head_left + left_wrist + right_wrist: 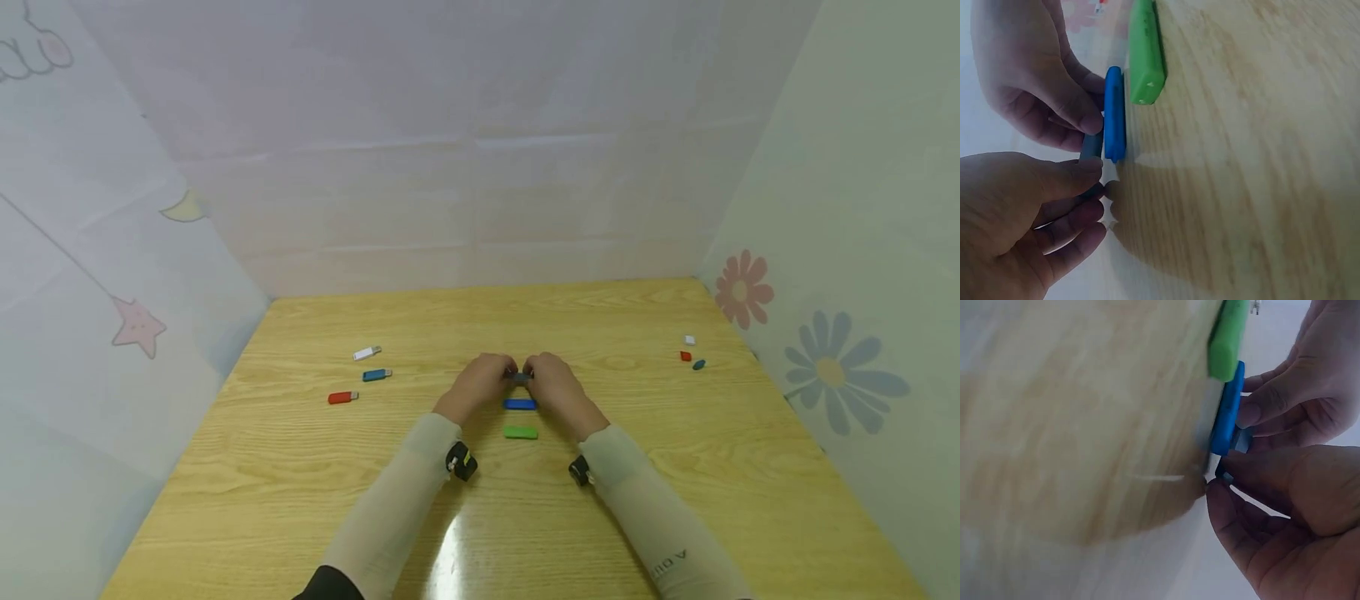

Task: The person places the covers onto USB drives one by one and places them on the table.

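Note:
Between both hands is a dark grey-blue USB stick [521, 378], low over the wooden table. My left hand [480, 385] pinches one end of it between thumb and fingers. At the other end, the thumb and fingers of my right hand [557, 387] pinch it too. Fingers cover both of its ends, so whether the cap is on cannot be told. Just nearer to me lies a blue USB stick [520, 404], close beside the hands. A green USB stick [521, 432] lies nearer still, parallel to the blue one; both show no metal plug.
On the table [420, 517] at the left lie a white USB stick [364, 353], a second blue one [375, 375] and a red one [342, 397], metal plugs bare. Far right are small caps: white [689, 340], red [686, 356] and blue [699, 365]. Patterned sheets surround the table.

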Motion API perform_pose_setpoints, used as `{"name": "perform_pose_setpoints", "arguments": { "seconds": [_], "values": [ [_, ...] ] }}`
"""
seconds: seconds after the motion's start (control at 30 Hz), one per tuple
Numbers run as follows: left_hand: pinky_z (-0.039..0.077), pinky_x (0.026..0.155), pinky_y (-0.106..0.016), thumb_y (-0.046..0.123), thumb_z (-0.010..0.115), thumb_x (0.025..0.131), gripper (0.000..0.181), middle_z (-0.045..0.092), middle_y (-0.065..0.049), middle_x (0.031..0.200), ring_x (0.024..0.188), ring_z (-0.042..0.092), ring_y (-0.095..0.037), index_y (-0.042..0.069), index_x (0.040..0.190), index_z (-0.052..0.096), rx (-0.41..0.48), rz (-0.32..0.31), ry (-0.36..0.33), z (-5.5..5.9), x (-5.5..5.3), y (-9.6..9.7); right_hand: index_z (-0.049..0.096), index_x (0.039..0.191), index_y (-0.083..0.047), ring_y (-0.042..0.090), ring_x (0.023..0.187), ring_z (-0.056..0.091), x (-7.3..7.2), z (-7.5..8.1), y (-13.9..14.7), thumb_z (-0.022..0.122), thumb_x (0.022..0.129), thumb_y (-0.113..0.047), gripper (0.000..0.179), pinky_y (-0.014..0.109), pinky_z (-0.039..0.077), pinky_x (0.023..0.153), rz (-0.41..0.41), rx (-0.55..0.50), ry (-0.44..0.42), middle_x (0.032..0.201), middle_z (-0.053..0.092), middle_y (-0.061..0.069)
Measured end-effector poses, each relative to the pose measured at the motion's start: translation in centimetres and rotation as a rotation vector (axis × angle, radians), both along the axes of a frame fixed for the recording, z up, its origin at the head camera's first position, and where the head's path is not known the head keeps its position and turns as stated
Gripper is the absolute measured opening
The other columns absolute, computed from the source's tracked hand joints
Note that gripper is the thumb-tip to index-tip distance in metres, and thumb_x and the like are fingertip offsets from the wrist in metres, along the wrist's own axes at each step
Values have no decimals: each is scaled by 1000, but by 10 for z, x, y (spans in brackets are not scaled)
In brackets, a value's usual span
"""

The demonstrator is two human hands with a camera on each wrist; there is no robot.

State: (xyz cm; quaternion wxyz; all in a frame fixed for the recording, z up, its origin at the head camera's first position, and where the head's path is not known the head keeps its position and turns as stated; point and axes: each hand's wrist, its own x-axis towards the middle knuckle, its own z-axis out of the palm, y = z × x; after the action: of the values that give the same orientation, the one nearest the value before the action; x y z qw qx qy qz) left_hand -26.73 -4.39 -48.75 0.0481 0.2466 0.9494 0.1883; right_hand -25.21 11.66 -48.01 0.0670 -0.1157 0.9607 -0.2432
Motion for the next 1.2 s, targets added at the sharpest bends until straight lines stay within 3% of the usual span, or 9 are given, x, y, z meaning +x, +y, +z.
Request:
{"name": "perform_pose_setpoints", "arguments": {
  "seconds": [0.3,0.6,0.93,1.2],
  "values": [
    [54,90,-34,12,66,100,17,72,-5,108,101,66,-22,11,114,75,-100,16,82,-5,0,3,71,106,2,25,83,54,-2,3,-3,63,97,-4,13,39,50,77,12,49,-1,97,62,13],
    [54,84,-31,15,65,101,16,68,-4,101,94,63,-20,11,111,77,-124,28,67,-8,2,4,70,114,4,26,87,57,0,5,-2,62,99,-5,19,40,51,78,23,80,-15,104,64,16],
    [55,93,-37,26,61,103,33,65,-7,124,113,62,-24,11,132,66,-162,89,34,0,11,-1,67,125,-1,31,103,64,5,5,6,54,102,-14,31,47,55,87,-19,95,-42,121,64,18],
    [53,99,-41,34,60,103,36,63,-7,132,125,58,-26,13,133,65,-151,126,17,3,14,-16,65,127,1,38,120,59,7,12,26,54,101,-16,33,53,51,97,-34,105,-43,128,62,20]
  ]
}}
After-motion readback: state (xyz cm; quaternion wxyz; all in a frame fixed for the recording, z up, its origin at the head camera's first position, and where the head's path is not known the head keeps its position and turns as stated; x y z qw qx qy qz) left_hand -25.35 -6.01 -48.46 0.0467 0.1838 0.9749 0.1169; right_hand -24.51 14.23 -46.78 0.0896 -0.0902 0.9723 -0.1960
